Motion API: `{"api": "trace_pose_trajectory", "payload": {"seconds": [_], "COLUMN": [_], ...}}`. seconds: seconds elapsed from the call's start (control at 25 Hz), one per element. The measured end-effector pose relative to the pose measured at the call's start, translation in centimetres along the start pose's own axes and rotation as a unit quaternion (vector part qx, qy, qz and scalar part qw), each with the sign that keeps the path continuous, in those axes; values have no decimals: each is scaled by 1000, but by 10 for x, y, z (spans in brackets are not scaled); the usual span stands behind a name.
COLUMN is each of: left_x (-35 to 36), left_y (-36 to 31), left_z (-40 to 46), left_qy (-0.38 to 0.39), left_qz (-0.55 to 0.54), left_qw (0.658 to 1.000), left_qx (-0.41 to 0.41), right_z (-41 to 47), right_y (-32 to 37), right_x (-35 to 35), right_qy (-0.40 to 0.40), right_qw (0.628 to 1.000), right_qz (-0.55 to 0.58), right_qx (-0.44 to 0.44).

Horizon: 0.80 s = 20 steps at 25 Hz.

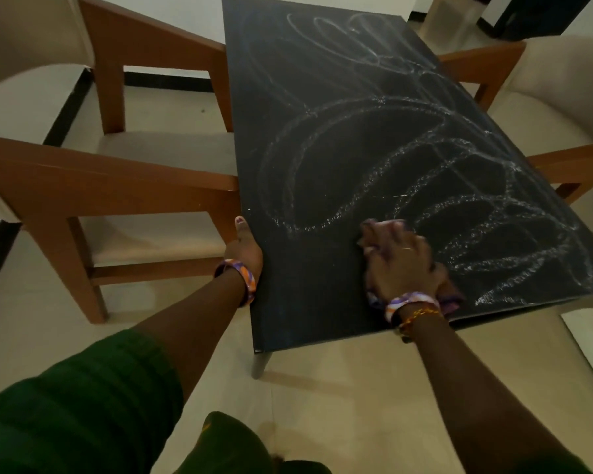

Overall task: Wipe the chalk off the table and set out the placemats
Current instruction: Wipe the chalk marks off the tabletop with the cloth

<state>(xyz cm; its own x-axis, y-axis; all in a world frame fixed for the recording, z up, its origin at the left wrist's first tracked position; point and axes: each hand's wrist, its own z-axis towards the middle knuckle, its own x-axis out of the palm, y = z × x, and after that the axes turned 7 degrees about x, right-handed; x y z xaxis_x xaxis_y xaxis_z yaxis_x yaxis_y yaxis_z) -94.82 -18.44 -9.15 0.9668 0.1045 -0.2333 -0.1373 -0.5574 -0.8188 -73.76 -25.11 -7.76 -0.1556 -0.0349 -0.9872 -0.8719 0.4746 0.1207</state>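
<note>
A black table (308,313) runs away from me, its top covered with white chalk scribbles (408,172), thickest on the right half. The near left corner shows almost no chalk. My right hand (403,265) lies flat on a purple cloth (451,301) near the front edge and presses it onto the tabletop; the hand is blurred. My left hand (245,248) grips the table's left edge, thumb on top, the fingers hidden below the edge. No placemats are in view.
Two wooden chairs with cream seats (93,186) stand close against the table's left side. Another wooden chair (562,107) sits at the right. Pale tiled floor (356,388) lies between me and the table.
</note>
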Motion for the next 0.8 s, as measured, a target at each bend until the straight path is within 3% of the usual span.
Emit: {"api": "trace_pose_trajectory", "payload": {"seconds": [0.08,0.16,0.32,0.4,0.48,0.64,0.72,0.8], "left_x": [0,-1,0,0,0,0,0,0], "left_y": [0,1,-1,0,2,2,1,-2], "left_z": [2,3,1,2,3,4,4,2], "left_qy": [-2,3,-1,-2,7,-1,0,-3], "left_qz": [6,8,23,31,36,46,38,31], "left_qw": [1000,1000,1000,999,999,999,999,999], "left_qx": [-2,-9,-11,-7,1,8,-5,-13], "right_z": [11,4,-38,-33,-6,24,6,-32], "right_y": [-22,-3,73,74,39,-25,-2,38], "right_x": [-10,-8,13,13,5,-10,-6,7], "right_qy": [22,-6,-18,8,-4,27,21,1], "right_qw": [994,993,994,988,995,989,992,1000], "right_qz": [17,22,-11,-26,-4,34,16,-17], "right_qx": [110,115,-106,-149,-96,140,127,5]}}
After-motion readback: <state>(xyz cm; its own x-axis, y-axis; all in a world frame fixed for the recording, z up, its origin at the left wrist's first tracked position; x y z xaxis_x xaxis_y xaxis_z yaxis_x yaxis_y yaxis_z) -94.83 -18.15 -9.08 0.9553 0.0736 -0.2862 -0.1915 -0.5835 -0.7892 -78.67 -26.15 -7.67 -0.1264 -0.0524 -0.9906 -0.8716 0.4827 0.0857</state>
